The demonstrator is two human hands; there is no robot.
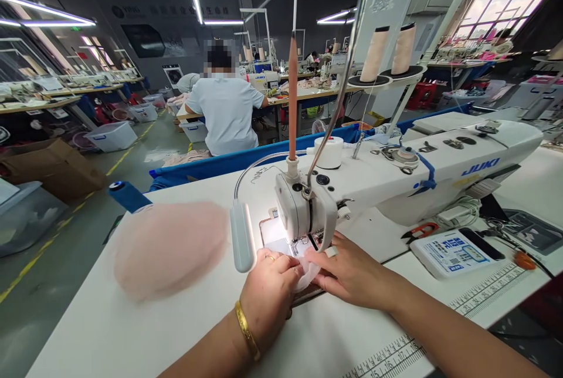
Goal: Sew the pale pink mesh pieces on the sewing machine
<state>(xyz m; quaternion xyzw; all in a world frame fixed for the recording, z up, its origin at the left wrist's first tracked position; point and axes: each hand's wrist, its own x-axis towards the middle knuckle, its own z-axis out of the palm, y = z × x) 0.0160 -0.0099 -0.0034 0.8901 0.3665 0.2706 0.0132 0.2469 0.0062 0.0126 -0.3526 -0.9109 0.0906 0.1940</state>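
Observation:
A white sewing machine (373, 172) stands on a white table, its needle area lit. Just in front of the presser foot, a small piece of sheer pale fabric (310, 272) lies between my hands. My left hand (270, 284), with a gold bangle at the wrist, pinches the fabric's left side. On the other side my right hand (347, 269) has its thumb and fingers closed on the fabric's right edge. The fabric's far end, near the needle, is partly hidden by fingers and machine head.
Left of the machine lies a blurred pale pink patch (171, 249). A grey lamp (241, 237) hangs beside the needle. A blue thread spool (128, 196) stands at the left edge. Right are red-handled snips (420, 231) and a white-blue box (455, 253). A person (226, 108) sits ahead.

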